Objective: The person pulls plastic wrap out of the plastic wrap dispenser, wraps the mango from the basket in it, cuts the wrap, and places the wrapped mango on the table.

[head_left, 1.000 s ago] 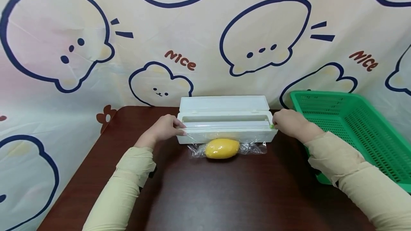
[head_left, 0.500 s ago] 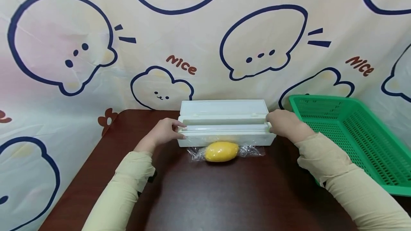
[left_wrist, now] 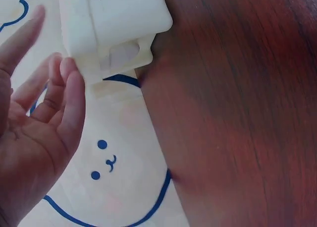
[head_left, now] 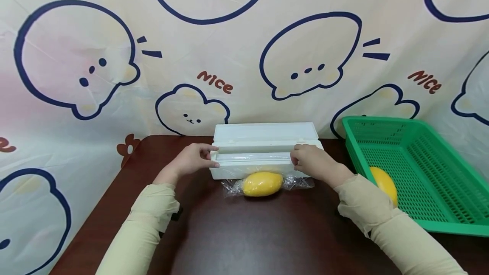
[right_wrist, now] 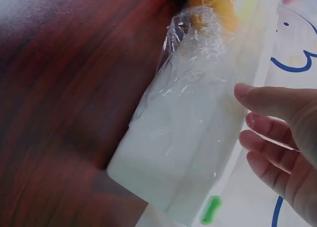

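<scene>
A white cling film dispenser box [head_left: 252, 170] lies with its lid [head_left: 265, 132] raised and a film roll [head_left: 252, 156] inside. Against its front rests a yellow oval fruit [head_left: 262, 184] in clear film [head_left: 231, 186]. At the box's left end, my left hand [head_left: 191, 158] touches the edge with thumb and fingertips spread apart. My right hand [head_left: 315, 161] is over the front edge, right of centre, its fingers loosely bent. In the right wrist view the thumb and fingers stand apart at that edge, and a green slider [right_wrist: 211, 210] sits away from them at the box's end.
A green plastic basket [head_left: 428, 226] stands at the right with another yellow fruit [head_left: 385, 185] in it, partly hidden by its wall and my sleeve. The dark wooden table [head_left: 244, 241] meets a printed cloth backdrop [head_left: 244, 54] behind the box.
My right hand has moved left along the box from its right end. A yellow fruit in the basket has come into sight. My left hand has stayed at the left end.
</scene>
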{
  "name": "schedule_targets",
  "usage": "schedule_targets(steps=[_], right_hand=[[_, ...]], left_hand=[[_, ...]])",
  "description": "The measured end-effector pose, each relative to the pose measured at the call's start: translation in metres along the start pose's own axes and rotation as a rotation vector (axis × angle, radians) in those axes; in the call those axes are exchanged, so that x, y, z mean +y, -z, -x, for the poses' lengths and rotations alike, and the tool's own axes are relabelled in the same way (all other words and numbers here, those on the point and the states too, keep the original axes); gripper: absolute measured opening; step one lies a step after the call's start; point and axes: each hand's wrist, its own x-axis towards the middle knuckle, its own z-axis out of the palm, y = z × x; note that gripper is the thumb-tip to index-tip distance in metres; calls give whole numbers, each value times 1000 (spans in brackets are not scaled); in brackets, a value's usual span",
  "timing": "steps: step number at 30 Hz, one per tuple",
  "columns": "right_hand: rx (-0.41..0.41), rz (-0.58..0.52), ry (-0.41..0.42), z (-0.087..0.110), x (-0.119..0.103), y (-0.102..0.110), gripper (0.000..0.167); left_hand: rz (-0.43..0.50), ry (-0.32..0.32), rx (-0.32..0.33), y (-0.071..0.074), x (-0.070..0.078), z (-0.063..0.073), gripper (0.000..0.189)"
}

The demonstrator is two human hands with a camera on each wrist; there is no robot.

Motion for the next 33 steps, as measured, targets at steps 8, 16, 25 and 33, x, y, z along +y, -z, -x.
schedule_targets(steps=[8, 16, 25, 33], right_hand=[[103, -14, 66, 4, 1, -6, 17], [131, -50, 114, 9, 1, -13, 16], [111, -63, 113, 15, 2, -18, 23], [131, -43, 159, 21, 3, -21, 36]], left_hand=[[-138, -128, -7, -24, 31, -1, 36], [-350, -207, 28, -50, 44, -2, 19], [-372, -256, 49, -57, 44, -1, 10], [-405, -278, 64, -63, 42, -1, 10]])
